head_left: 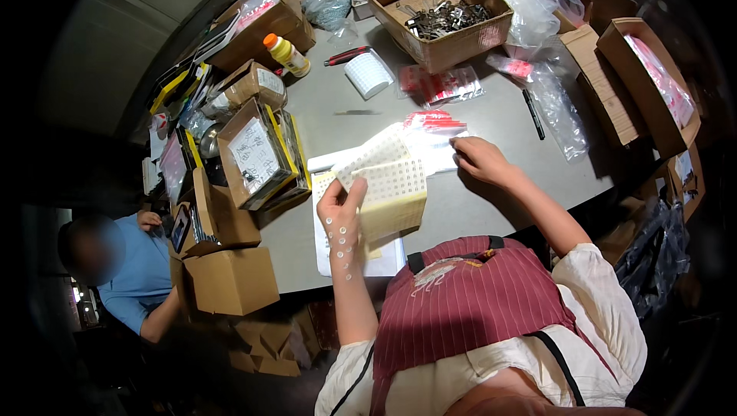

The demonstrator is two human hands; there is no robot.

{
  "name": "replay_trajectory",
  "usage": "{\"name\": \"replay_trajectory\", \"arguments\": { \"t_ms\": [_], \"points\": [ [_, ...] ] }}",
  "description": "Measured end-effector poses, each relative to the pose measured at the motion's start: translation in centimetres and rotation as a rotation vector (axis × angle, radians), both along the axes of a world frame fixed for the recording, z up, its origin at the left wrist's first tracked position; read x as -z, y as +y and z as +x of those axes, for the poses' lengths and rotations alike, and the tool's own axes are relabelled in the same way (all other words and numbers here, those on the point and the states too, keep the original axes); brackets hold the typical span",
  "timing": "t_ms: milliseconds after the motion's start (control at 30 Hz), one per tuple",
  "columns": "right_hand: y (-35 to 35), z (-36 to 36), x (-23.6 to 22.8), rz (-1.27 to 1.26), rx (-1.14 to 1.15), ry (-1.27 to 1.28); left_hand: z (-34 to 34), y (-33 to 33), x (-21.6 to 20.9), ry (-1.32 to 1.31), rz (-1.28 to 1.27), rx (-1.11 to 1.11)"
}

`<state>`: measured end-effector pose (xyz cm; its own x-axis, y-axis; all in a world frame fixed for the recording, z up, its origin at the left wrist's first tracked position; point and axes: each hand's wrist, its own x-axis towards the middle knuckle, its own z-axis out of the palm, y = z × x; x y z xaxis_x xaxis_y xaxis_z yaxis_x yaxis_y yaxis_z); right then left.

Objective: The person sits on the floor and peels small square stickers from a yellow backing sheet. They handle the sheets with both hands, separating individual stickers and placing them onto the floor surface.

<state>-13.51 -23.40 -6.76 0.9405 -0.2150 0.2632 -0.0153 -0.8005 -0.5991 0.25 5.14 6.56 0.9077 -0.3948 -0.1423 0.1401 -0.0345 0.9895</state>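
Observation:
My left hand (338,205) is closed on pale yellow sticker sheets (393,178) with rows of small round marks, held above the table. Small round white stickers (342,241) dot my left wrist and forearm. My right hand (480,159) rests with its fingers apart at the right edge of a stack of clear bags with red print (434,122). Beneath the sheets, white paper (384,261) lies at the table's near edge.
A cardboard box of metal clips (436,55) stands at the back. Nearby are a roll of white stickers (368,74), a yellow bottle (286,55) and a black pen (533,114). Boxes (257,156) line the left side. A person in blue (138,259) sits beyond them.

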Motion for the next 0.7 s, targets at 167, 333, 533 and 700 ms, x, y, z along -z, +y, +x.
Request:
{"name": "replay_trajectory", "arguments": {
  "t_ms": [167, 333, 533, 700],
  "points": [
    [-1.7, -3.1, -0.6, 0.265, 0.115, 0.063, -0.5, 1.9, 1.1, 0.007, -0.034, 0.019],
    [-3.3, -1.0, -1.6, 0.286, 0.065, 0.056, -1.0, 1.8, 2.4, 0.011, 0.034, 0.133],
    [-3.3, 1.1, 0.8, -0.012, 0.199, 0.385, -1.9, 0.6, 3.3, 0.025, 0.086, 0.197],
    [-3.9, 0.4, -1.4, -0.192, 0.309, 0.498, -2.8, 0.0, 2.7, 0.003, 0.111, 0.21]
  ]
}}
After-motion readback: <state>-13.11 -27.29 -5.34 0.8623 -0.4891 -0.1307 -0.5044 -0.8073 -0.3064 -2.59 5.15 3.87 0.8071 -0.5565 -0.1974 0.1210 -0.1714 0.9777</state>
